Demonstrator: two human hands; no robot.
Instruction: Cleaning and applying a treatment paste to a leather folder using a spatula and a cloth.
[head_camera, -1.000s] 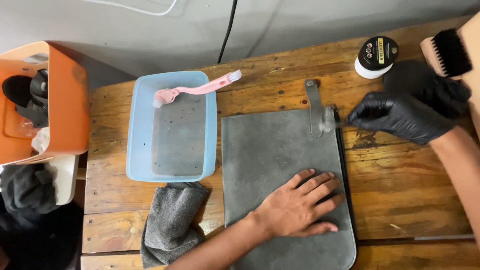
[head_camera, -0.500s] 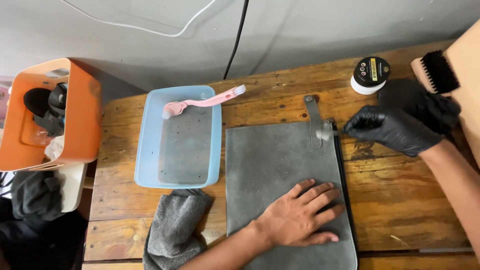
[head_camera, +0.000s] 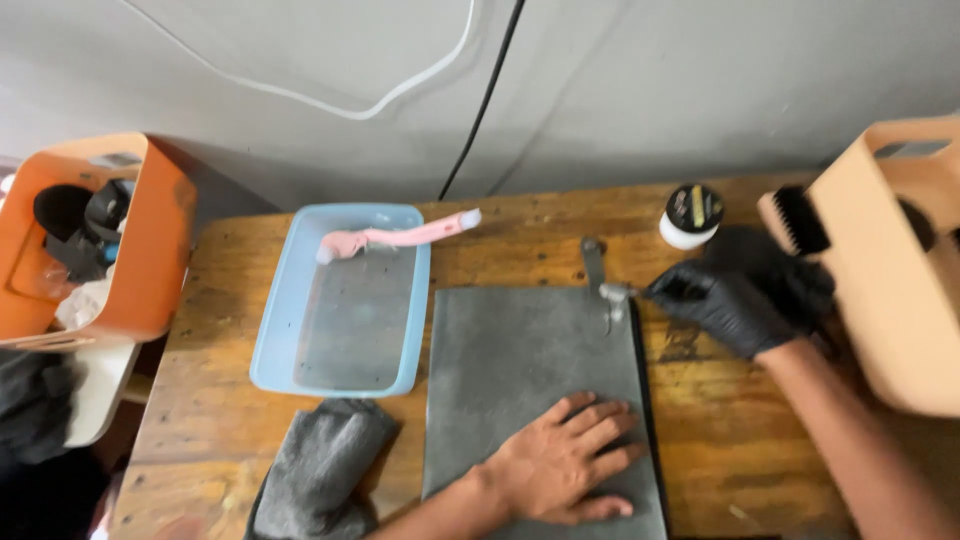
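A flat dark grey rectangular leather-like panel (head_camera: 520, 380) lies on the wooden worktop (head_camera: 740, 450) right of its middle, long axis running from the near edge toward the back edge, matt and faintly mottled, with a narrow grey strap and metal fitting (head_camera: 600, 285) pointing off its far right corner. The bare left hand (head_camera: 560, 465) presses flat on its near end, fingers spread, while the black-gloved right hand (head_camera: 735, 295) pinches that fitting. Leftward stand a pale blue plastic tray (head_camera: 275, 330) carrying a pink brush (head_camera: 400, 237), and a grey cloth (head_camera: 320, 470) at the near edge
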